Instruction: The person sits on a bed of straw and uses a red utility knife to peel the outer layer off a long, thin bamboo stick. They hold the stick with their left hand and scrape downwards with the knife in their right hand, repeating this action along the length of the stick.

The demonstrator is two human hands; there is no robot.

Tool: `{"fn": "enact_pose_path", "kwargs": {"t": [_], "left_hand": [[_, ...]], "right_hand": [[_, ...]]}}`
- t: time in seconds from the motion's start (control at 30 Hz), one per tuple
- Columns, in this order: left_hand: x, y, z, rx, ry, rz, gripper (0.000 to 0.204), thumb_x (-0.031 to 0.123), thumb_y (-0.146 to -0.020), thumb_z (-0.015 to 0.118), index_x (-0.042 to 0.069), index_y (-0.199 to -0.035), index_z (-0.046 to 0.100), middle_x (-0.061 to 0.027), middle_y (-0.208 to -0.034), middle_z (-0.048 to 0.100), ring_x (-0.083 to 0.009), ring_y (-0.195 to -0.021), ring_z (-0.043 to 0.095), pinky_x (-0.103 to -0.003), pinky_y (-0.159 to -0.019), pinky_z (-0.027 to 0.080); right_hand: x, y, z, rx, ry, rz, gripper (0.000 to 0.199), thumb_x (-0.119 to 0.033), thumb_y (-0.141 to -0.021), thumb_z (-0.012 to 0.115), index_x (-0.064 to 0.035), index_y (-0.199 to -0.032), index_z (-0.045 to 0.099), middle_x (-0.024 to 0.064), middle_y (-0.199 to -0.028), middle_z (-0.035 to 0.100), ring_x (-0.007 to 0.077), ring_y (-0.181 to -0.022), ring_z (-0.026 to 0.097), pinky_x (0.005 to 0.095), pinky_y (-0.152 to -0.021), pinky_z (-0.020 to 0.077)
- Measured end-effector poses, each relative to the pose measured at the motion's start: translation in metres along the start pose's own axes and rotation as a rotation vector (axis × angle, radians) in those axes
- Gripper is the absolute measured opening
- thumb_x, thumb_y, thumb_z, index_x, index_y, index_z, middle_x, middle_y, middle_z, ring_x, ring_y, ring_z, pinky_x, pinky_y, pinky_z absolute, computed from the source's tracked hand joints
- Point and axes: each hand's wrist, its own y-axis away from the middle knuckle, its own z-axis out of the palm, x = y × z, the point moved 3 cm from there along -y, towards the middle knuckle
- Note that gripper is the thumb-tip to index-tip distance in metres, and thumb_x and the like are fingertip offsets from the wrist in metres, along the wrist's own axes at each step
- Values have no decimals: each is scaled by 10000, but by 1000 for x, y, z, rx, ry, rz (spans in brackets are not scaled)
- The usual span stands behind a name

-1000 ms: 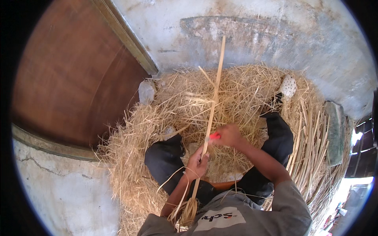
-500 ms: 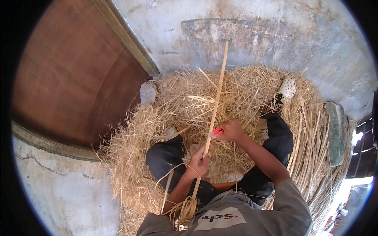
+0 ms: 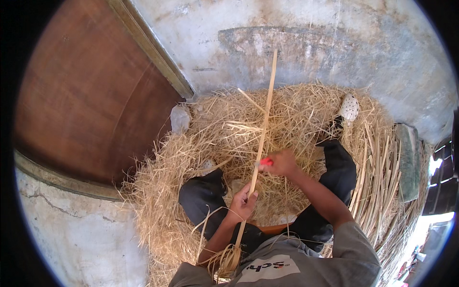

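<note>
A long, pale strip (image 3: 268, 100), apparently bamboo, runs from my lap up toward the wall. My left hand (image 3: 244, 204) is closed round its lower part, thumb on top. Just above, my right hand (image 3: 283, 163) grips a small red utility knife (image 3: 267, 161), its blade end against or very near the strip's right edge; motion smears the exact contact. Thin curled shavings (image 3: 245, 127) stick out from the strip's left side farther up. Near my left forearm, the strip's lower end meets a bunch of looped slivers (image 3: 230, 258).
Loose shavings (image 3: 158, 210) heap around my legs. Long split strips (image 3: 377, 167) lie in a pile at the right beside a grey-green slab (image 3: 407, 162). Ahead stands a stained wall (image 3: 296, 43); a brown door panel (image 3: 91, 91) is at the left, with a pale stone (image 3: 180, 119) near its corner.
My left hand sits slightly lower along the strip. The right hand with the knife has shifted a little to the right and is now blurred. The whole view has moved slightly.
</note>
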Motion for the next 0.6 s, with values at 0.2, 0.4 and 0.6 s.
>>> {"fn": "enact_pose_path", "kwargs": {"t": [0.2,0.4,0.6], "left_hand": [[-6,4,7,-56,-101,-28,385,75,-965,503,-10,-1337,453,61,-717,423,-9,-583,355,-194,-491,292],[-3,-2,7,88,-65,-94,371,83,-963,504,3,-1324,477,52,-713,439,-17,-593,389,-192,-509,324],[14,-10,5,152,-87,38,392,79,-963,489,6,-1347,460,40,-768,475,-21,-644,416,-187,-547,347]], "right_hand": [[86,-34,-18,193,167,280,572,-581,-821,592,-52,-611,639,156,-488,536,339,-473,573,435,-480,466],[39,-19,-12,-172,-12,414,627,-674,-781,572,-66,-664,670,148,-512,557,321,-511,595,434,-505,465],[-8,1,-5,-185,62,21,665,-745,-759,537,-104,-678,693,124,-512,560,293,-485,591,414,-476,448]]}}
